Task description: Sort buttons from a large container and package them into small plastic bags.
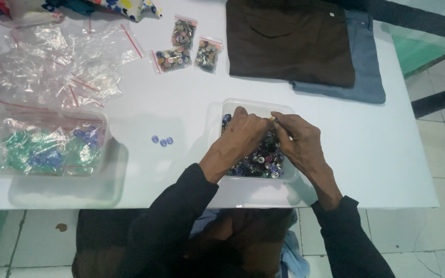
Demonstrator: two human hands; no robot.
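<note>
A clear plastic tub full of mixed dark buttons stands on the white table. Both hands are over it. My left hand reaches into the tub with fingers curled down among the buttons. My right hand meets it at the tub's far side, fingertips pinched on a small pale button. Whether the left hand holds anything is hidden. Three blue buttons lie loose on the table left of the tub.
A second clear tub at the left holds bags of green and blue buttons. Empty zip bags lie behind it. Three small bags of buttons and folded brown and blue-grey cloth lie at the back.
</note>
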